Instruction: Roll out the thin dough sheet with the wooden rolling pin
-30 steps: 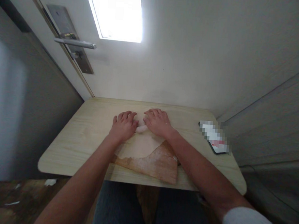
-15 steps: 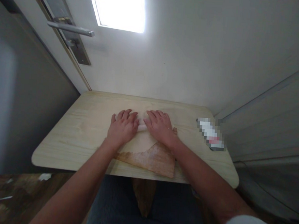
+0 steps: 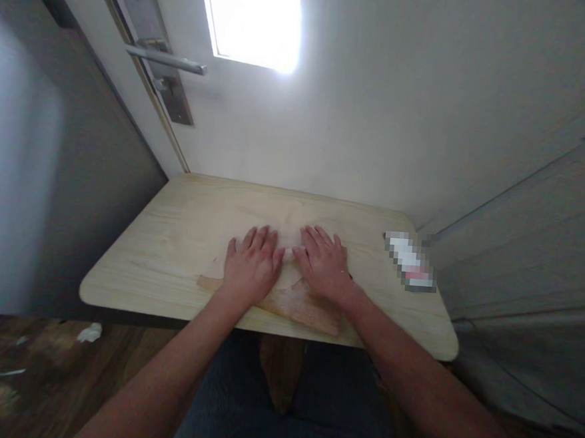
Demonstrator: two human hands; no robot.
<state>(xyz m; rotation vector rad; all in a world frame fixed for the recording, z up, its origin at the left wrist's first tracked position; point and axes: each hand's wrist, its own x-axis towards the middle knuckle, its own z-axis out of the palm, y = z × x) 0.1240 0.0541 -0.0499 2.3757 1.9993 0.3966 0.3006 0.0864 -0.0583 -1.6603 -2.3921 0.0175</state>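
My left hand (image 3: 254, 260) lies palm down over a whitish roll (image 3: 289, 253), its fingers stretched forward and slightly spread. Palm down on the roll's right part is my right hand (image 3: 322, 258), with its fingers out as well. Only a short piece of the roll shows between my thumbs; the rest is hidden under my hands. Beneath them, a pale layer spreads over a brown, wood-coloured flat piece (image 3: 311, 307), which shows along the near side with a ragged border. I cannot tell what the pale layer is.
The light wooden table (image 3: 134, 261) has rounded corners and stands against a white door with a metal handle (image 3: 168, 59). A phone-like object, blurred out (image 3: 410, 262), lies at the table's right. White scraps (image 3: 90, 332) are on the floor at the left.
Both hands have moved nearer to me, with the roll under them. The whole view has also shifted slightly as my head moved.
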